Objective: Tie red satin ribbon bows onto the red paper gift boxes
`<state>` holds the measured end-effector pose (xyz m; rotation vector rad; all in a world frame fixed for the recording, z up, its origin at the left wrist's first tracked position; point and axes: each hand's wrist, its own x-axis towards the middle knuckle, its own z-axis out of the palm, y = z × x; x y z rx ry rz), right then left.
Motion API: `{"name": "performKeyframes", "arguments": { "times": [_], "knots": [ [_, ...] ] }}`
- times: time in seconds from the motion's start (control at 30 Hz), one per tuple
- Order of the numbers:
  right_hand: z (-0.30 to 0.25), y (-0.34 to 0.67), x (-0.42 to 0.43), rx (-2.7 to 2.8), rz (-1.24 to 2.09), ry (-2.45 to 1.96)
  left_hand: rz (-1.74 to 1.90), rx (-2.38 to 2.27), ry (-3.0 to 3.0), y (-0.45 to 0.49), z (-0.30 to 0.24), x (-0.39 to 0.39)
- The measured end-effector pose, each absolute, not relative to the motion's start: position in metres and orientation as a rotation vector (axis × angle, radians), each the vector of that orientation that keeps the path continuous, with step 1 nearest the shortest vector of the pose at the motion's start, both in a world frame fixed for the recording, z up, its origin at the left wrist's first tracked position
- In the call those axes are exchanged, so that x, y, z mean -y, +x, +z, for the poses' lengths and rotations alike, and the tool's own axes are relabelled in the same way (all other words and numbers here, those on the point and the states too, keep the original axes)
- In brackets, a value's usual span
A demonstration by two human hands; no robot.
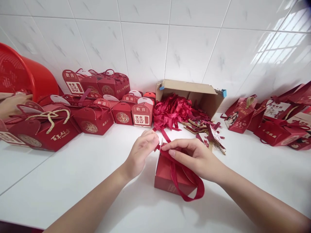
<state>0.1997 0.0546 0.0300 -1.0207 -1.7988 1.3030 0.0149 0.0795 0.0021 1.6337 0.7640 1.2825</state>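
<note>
A red gift box [173, 176] stands on the white table in front of me. Along its top runs a red satin ribbon [176, 183], with one loop hanging down over the near side. My left hand [143, 150] is closed at the box's far left top edge, thumb and fingers pinching the ribbon there. My right hand [194, 157] rests over the top of the box, its thumb and index finger closed on the ribbon near the left fingertips. Part of the box top is hidden under the right hand.
Finished-looking red boxes [93, 118] stand in rows at left. An open cardboard box [189, 85] spills red ribbons [170, 110] behind my hands, beside loose paper tags [216, 137]. More bags and boxes [279, 131] stand right. Another person's hand [14, 105] reaches by a red basket [43, 77].
</note>
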Motion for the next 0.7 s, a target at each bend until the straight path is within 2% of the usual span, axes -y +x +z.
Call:
{"name": "performKeyframes", "arguments": {
  "times": [0.27, 0.47, 0.53, 0.63, 0.7],
  "knots": [
    [0.032, 0.200, -0.056, 1.800, 1.314, -1.017, 1.110, -0.697, 1.403, 0.017, 0.006, -0.083],
    [0.054, 0.217, -0.059, 1.818, 0.831, -1.023, 1.440, -0.525, 0.776, 0.000, 0.032, -0.091],
    [0.058, 0.225, -0.058, 1.754, 0.761, -1.104, 1.497, -0.423, 0.589, -0.012, 0.042, -0.095],
    [0.053, 0.237, -0.055, 1.671, 0.703, -1.257, 1.558, -0.413, 0.593, -0.029, 0.048, -0.101],
    [0.041, 0.245, -0.053, 1.681, 0.707, -1.323, 1.478, -0.524, 0.794, -0.035, 0.044, -0.104]
  ]
}}
